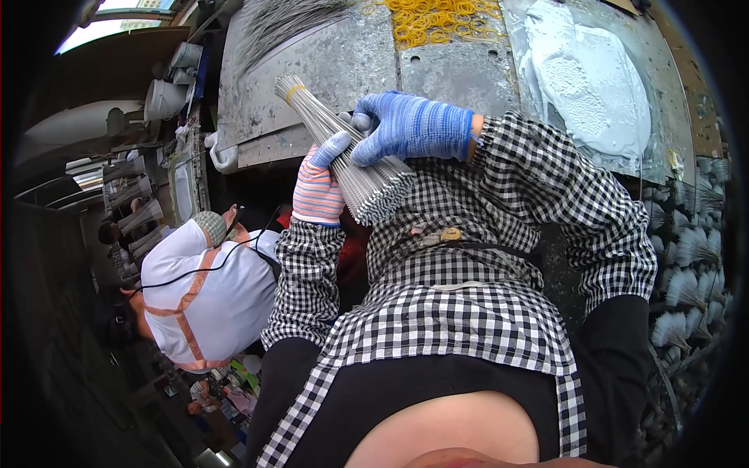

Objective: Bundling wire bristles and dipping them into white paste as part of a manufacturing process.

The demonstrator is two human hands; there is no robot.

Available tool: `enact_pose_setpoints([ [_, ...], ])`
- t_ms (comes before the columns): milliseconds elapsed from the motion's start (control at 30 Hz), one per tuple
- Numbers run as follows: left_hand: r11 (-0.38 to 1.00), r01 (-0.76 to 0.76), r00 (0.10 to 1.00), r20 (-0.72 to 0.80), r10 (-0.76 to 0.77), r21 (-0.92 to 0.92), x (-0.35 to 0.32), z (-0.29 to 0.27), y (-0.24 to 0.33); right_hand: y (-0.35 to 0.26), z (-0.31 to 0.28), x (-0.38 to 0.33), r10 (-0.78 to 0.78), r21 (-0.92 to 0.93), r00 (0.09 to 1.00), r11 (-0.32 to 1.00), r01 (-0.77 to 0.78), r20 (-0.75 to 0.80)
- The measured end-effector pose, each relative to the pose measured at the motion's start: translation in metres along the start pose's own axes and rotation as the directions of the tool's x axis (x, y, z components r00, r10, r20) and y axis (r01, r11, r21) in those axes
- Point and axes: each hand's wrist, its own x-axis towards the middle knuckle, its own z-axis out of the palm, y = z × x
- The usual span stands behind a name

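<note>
Pink-striped gloved left hand (320,189) and blue-gloved right hand (409,127) both grip wire bundle (360,176), 11–12 o'clock, flared end toward 5. Loose grey wires (287,27) at 11; yellow rubber bands (441,22), 12–1.

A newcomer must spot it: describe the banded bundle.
Find the grey worktable up top. At its near edge, the left hand and right hand hold a flared bundle of grey strands. Unlike the loose strands beyond, it wears a yellow band near one end.
</note>
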Motion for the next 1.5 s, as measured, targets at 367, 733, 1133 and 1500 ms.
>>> enact_pose_setpoints([
  [367,0.934,-0.202,0.973,0.166,0.159,0.293,0.006,0.021,0.004,0.002,-0.007,-0.023,-0.139,-0.211,0.986,0.971,0.116,-0.097],
  [733,0.864,-0.316,0.946,0.193,0.259,0.392,0.003,0.059,0.0,0.016,-0.015,-0.038,-0.257,-0.282,0.952,0.938,0.204,-0.165],
  [1133,0.783,-0.415,0.894,0.367,0.257,0.463,0.015,0.077,-0.001,0.014,-0.019,-0.058,-0.35,-0.43,0.912,0.872,0.235,-0.212],
  [1500,0.786,-0.412,0.886,0.404,0.228,0.46,0.015,0.082,-0.005,0.02,-0.008,-0.067,-0.47,-0.456,0.82,0.838,0.299,-0.326],
])
